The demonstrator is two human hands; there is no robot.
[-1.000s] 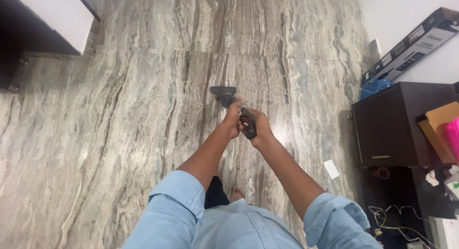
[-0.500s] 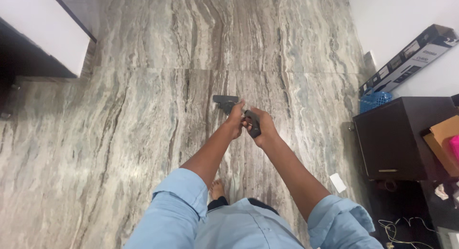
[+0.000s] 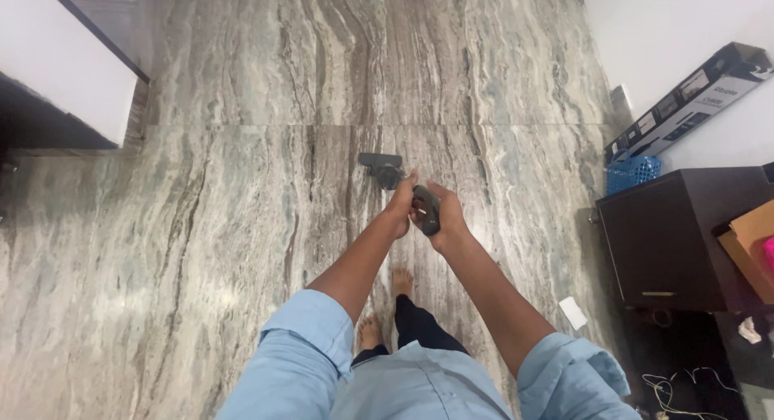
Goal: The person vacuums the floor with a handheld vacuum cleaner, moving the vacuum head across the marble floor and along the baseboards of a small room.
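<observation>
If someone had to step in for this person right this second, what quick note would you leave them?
Left hand: closed on the dark handle of a long floor-cleaning tool, arm stretched forward.
Right hand: also wrapped round the same handle, just beside the left.
The tool's dark floor head rests on the grey marble floor, ahead of the bare feet.
To the right stand a dark cabinet, a blue basket and a long cardboard box leaning at the wall; a small white piece lies on the floor near the cabinet.
Done or left: the floor shows no visible dirt or wet trail, so covered ground cannot be told.
</observation>
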